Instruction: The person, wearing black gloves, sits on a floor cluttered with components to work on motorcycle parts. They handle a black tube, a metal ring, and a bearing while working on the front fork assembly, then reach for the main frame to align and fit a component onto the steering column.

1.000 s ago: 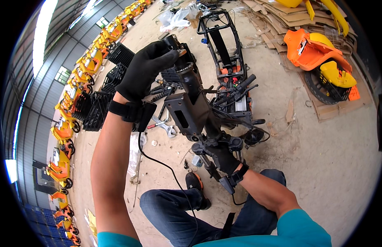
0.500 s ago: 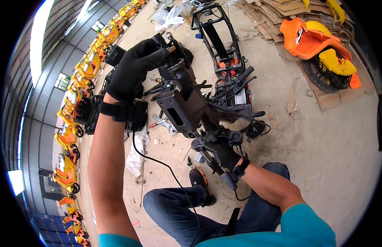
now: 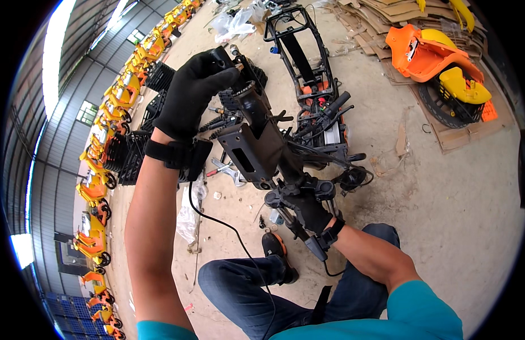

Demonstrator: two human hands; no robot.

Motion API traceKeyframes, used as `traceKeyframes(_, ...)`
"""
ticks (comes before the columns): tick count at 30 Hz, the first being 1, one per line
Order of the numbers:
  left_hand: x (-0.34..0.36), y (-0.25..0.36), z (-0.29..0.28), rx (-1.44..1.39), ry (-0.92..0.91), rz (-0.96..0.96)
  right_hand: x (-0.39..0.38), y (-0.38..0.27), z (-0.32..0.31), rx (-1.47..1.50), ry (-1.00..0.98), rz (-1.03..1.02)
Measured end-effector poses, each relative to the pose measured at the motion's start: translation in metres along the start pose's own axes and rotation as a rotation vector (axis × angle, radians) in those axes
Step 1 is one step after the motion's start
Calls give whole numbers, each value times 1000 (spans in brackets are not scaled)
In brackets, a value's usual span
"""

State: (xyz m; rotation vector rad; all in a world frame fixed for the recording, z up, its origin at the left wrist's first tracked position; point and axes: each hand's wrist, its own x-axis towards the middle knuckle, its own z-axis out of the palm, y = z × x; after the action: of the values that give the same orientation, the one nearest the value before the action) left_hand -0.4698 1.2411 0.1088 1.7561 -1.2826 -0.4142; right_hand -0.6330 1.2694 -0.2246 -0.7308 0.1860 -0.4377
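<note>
My gloved left hand is closed at the upper end of a black steering assembly, on a dark cylindrical part with a small brass-coloured piece by the thumb. Just below are a toothed bearing ring, the head tube and a bracket plate with a slot. My gloved right hand is closed around the fork clamp at the lower end, between two fork legs. The fingers of both hands are partly hidden.
A black scooter frame lies beyond, with wrenches, plastic bags and black crates nearby. Orange and yellow body panels rest on cardboard at right. Yellow scooters line the left wall.
Since a second ago the top of the assembly and my left hand have shifted slightly up and left in view. The background has shifted too. Both hands keep their grip.
</note>
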Motion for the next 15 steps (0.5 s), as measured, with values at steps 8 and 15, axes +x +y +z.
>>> traceKeyframes(8,0,-4,-5,1,-17,8,-6,-12,7,71,8,48)
traceKeyframes(15,6,-13,-20,45,-154,-39,-2,-10,6,82,-83,-9)
